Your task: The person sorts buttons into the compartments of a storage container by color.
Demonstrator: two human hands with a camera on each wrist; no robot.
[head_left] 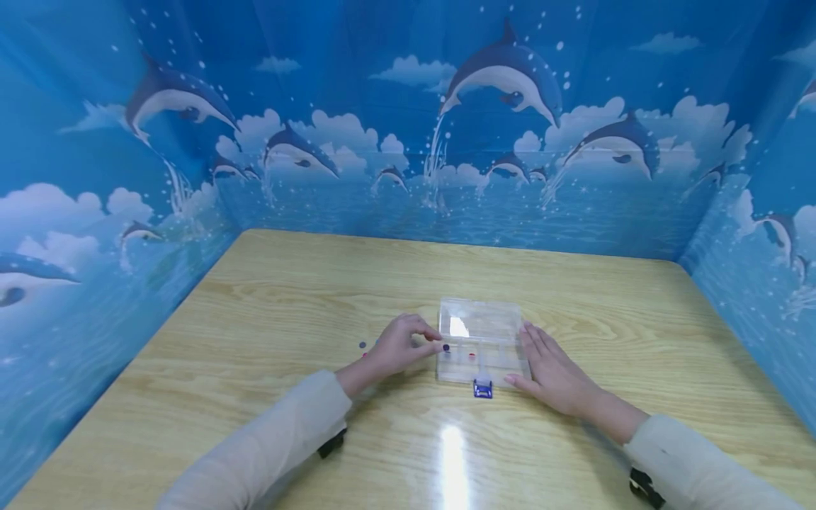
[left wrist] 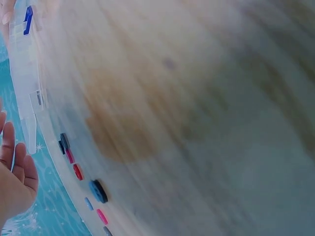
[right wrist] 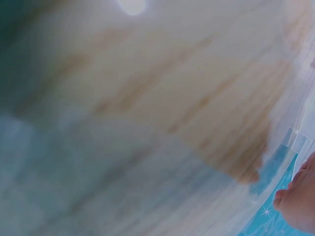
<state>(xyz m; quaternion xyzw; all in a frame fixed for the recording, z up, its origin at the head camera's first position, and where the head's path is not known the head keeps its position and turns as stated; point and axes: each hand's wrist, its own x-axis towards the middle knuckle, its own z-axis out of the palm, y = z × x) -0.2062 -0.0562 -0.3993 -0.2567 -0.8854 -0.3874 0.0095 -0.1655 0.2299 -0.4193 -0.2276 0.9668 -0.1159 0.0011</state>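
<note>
A clear plastic box (head_left: 484, 374) with compartments lies on the table, its transparent lid (head_left: 481, 319) folded back on the far side. A blue clasp (head_left: 482, 389) sticks out from its near edge. My left hand (head_left: 403, 344) reaches over the box's left side, and its thumb and forefinger pinch a small dark button (head_left: 446, 348) above the left compartment. In the compartment beside it lies a red button (head_left: 472, 355). My right hand (head_left: 557, 372) lies along the box's right side, fingers extended, fingertips at the far corner and thumb at the near corner.
Several loose buttons lie left of the box, partly behind my left hand; among them are a red button (left wrist: 78, 172) and a larger blue one (left wrist: 98, 191). A blue curtain (head_left: 357, 205) with dolphins stands along the back and sides of the wooden table (head_left: 306, 283).
</note>
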